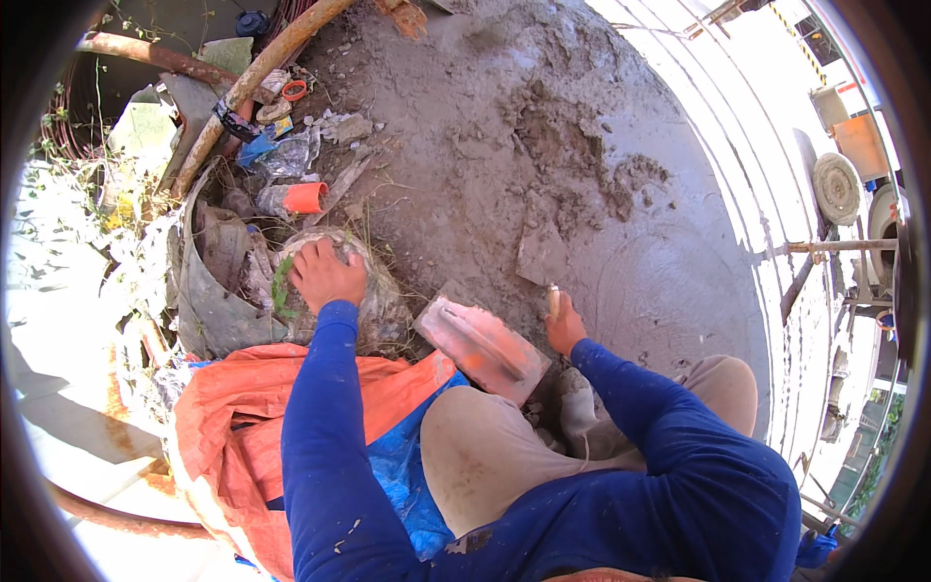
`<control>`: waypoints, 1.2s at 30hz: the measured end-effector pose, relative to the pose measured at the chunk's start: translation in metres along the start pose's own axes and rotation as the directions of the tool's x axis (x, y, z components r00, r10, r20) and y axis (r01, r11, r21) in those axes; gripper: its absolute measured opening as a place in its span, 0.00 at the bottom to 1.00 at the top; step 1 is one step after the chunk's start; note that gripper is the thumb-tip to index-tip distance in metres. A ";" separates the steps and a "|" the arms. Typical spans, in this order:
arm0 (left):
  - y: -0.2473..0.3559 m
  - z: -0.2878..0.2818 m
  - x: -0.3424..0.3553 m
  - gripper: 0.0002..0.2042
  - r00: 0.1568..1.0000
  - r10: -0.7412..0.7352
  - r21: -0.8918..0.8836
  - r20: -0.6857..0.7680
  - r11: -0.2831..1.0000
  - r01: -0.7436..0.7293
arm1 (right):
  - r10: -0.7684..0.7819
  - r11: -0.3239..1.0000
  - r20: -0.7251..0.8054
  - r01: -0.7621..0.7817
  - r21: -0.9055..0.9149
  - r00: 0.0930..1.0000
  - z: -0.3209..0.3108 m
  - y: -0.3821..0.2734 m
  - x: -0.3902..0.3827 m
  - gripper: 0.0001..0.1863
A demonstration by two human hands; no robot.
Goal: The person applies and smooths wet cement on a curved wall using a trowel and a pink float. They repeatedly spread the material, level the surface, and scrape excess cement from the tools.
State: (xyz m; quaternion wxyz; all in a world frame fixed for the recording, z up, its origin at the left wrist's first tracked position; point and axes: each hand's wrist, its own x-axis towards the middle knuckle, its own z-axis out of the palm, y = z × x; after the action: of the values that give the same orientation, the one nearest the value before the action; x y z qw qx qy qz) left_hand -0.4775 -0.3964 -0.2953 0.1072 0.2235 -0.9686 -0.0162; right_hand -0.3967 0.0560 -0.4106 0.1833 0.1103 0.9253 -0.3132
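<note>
My left hand [328,275] lies with its fingers bent a little and apart on a rounded, dirt-covered lump [378,306], perhaps a stone or a filled sack. My right hand [564,325] is closed round the pale handle of a trowel [545,254]. The trowel's blade, coated in grey, rests on wet cement [640,252]. Between my hands, close to my knee, a worn pinkish plastering float [485,344] lies tilted, smeared with cement.
Orange tarpaulin [242,403] and blue sheeting [402,485] lie at my left. Farther left are an orange cup [305,198], plastic litter and a rusty pole [257,73]. Rough mortar [572,145] lies heaped ahead. A bar [839,246] juts in at the right.
</note>
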 end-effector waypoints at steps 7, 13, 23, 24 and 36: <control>0.000 0.000 -0.002 0.22 0.999 0.019 -0.027 -0.040 0.999 -0.020 | 0.021 1.000 0.029 -0.021 -0.001 0.999 -0.005 0.001 0.001 0.35; -0.002 -0.002 -0.002 0.22 1.000 -0.013 -0.027 0.007 1.000 0.014 | 0.075 0.997 -0.029 -0.074 0.034 0.997 -0.019 -0.008 -0.007 0.29; 0.002 -0.003 -0.005 0.21 1.000 -0.001 -0.050 -0.026 0.999 0.000 | 0.159 0.836 0.160 -0.219 0.503 0.974 -0.098 -0.028 -0.002 0.20; -0.001 -0.001 -0.005 0.21 0.999 -0.001 -0.050 -0.032 0.999 0.000 | 0.146 0.747 0.205 -0.244 0.618 0.968 -0.107 -0.023 0.005 0.19; 0.003 -0.005 -0.007 0.20 1.000 -0.013 -0.013 -0.004 1.000 0.013 | 0.272 0.681 0.391 -0.463 0.568 0.879 -0.228 0.056 0.007 0.15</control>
State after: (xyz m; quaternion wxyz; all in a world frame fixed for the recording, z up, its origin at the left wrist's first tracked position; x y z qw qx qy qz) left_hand -0.4719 -0.3909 -0.2918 0.1107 0.2290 -0.9668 -0.0226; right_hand -0.4471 0.2418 -0.2761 0.3200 0.3072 0.6829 -0.5804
